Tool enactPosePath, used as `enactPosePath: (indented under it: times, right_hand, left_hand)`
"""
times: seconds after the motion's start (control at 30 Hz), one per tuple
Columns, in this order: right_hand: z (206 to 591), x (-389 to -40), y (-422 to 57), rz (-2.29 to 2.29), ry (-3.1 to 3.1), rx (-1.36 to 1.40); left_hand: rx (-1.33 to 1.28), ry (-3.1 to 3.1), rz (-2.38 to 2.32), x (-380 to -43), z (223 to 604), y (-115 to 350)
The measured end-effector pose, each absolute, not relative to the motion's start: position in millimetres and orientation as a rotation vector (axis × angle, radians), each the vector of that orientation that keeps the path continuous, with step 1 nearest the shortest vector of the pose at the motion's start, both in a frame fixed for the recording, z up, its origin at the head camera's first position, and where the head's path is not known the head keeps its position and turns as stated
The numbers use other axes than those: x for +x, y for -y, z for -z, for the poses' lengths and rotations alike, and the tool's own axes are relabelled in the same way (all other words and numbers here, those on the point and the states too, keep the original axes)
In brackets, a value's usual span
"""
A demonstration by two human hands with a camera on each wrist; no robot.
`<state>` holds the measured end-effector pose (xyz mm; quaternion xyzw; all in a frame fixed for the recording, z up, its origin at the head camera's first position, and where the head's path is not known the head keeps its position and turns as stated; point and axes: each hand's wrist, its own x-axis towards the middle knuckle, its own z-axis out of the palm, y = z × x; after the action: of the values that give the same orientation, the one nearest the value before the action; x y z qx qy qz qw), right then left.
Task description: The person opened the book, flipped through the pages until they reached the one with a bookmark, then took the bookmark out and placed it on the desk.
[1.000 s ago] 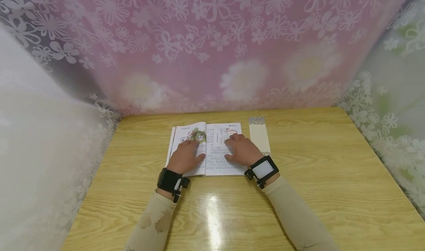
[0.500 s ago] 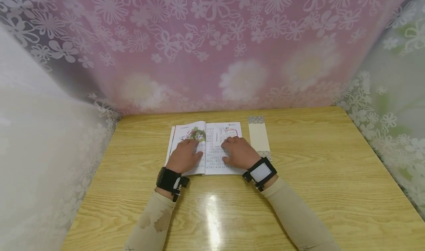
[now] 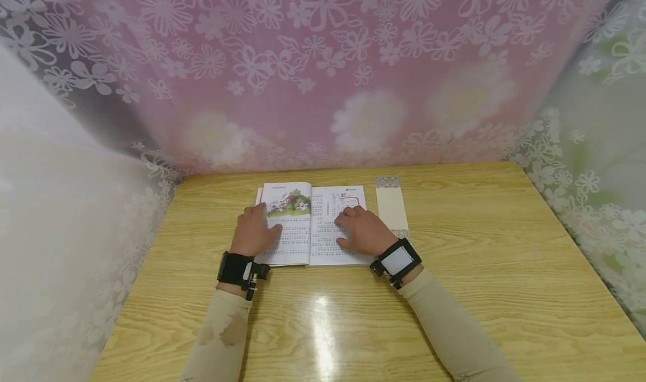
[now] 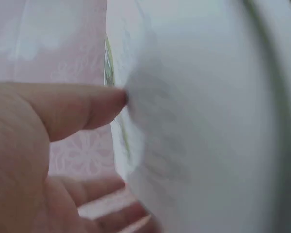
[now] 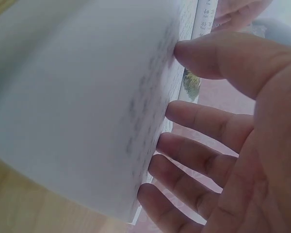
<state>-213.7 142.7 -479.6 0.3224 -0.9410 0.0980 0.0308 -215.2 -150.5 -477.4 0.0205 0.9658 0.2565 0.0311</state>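
An open book [image 3: 294, 242] lies on the table, a coloured picture at the top of its left page and printed text on both pages. My left hand [image 3: 252, 230] rests at the left page's outer edge, its thumb on the paper. In the left wrist view the thumb [image 4: 87, 107] touches the blurred page [image 4: 208, 121], and the other fingers reach down past its edge. On the right page rests my right hand [image 3: 364, 230]. Its spread fingertips [image 5: 177, 111] touch the paper in the right wrist view, holding nothing.
Just right of the book lies a cream strip of card [image 3: 391, 205] with grey patterned ends. The wooden table [image 3: 479, 247] meets a pink flowered curtain [image 3: 328, 118] at the back. Pale flowered sheets hang at both sides. Each wrist wears a black strap with a device.
My left hand has slid left from the middle of the left page to its outer edge, uncovering the picture and text. That page now lies flatter. The right hand shifted slightly left and stays there.
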Motion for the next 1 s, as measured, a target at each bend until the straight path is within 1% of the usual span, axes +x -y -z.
enactPosePath:
  times: [0.13,0.3,0.43,0.57,0.77,0.93,1.0]
  right_hand:
    - [479,-214,-142,-0.315,2.895,0.997]
    - [480,-214,-143,-0.320,2.901,0.997]
    - [479,-214,-145,-0.358,2.894,1.006]
    - [480,-214,-147,-0.406,2.888,1.008]
    - [481,-216,-148,-0.413,2.903,1.004]
    - [478,-219,-152,-0.470,2.951,1.001]
    - [474,-220,-155,-0.551,2.973,0.964]
  left_hand:
    - [-0.089,-2.949,-0.866,-217,478,161]
    - [-0.063,-2.959,-0.977,-217,469,171]
    - [0.056,-2.946,-1.140,-215,458,177]
    - [0.218,-2.841,-1.382,-215,446,173]
    - [0.453,-2.377,-1.840,-212,435,155]
    - [0.590,-2.154,-1.891,-207,436,144]
    - [0.648,-2.189,-1.855,-206,438,140]
